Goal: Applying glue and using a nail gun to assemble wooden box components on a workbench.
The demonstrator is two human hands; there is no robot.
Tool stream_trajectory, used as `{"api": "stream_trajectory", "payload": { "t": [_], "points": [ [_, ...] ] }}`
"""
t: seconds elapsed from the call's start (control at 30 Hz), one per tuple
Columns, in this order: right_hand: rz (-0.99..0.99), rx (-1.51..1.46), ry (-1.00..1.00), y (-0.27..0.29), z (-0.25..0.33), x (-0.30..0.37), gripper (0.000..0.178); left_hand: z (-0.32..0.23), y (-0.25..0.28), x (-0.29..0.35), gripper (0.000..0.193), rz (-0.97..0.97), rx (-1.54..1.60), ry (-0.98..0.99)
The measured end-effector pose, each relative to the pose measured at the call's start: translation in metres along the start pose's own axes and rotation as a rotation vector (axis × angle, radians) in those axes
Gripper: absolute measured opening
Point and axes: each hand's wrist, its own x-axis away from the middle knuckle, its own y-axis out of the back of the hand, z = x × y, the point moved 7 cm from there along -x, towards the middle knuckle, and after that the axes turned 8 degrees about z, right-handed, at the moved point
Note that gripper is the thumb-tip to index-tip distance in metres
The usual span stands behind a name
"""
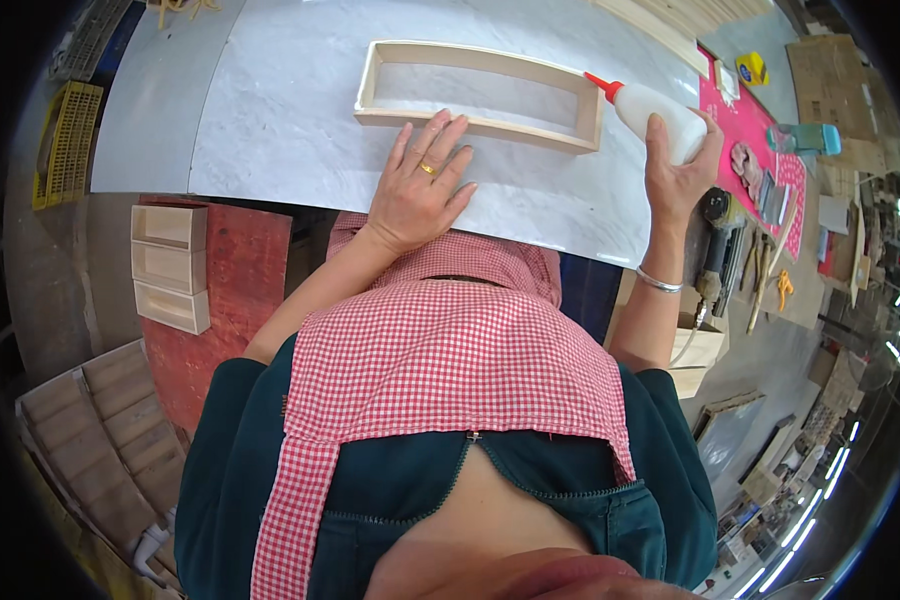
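A long, narrow rectangular wooden frame [475, 125] lies on the grey marbled tabletop, its middle showing the table surface. My left hand [420, 190] rests at the frame's near side with fingers spread; the fingertips touch or nearly touch the near rail. A ring is on one finger. In my right hand [678, 165] is a white squeeze bottle [660, 118], tilted toward the left. Its red nozzle [604, 86] points at the frame's far right corner, with the tip at the corner's top edge. Whether anything is coming out of the nozzle cannot be seen.
Wooden strips [660, 25] lie along the table's far right side. To the right, a pink sheet [735, 135] holds a yellow container [752, 68] and a teal one [815, 138]. A pneumatic tool [712, 265] hangs nearby. A three-part wooden box [170, 268] sits on a red board at left.
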Motion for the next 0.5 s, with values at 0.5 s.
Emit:
{"api": "stream_trajectory", "payload": {
  "t": [0.5],
  "points": [
    [0.001, 0.072, -0.042, 0.029, -0.001, 0.018, 0.047, -0.002, -0.003, 0.0, 0.038, -0.01, -0.023, 0.003]
  ]
}}
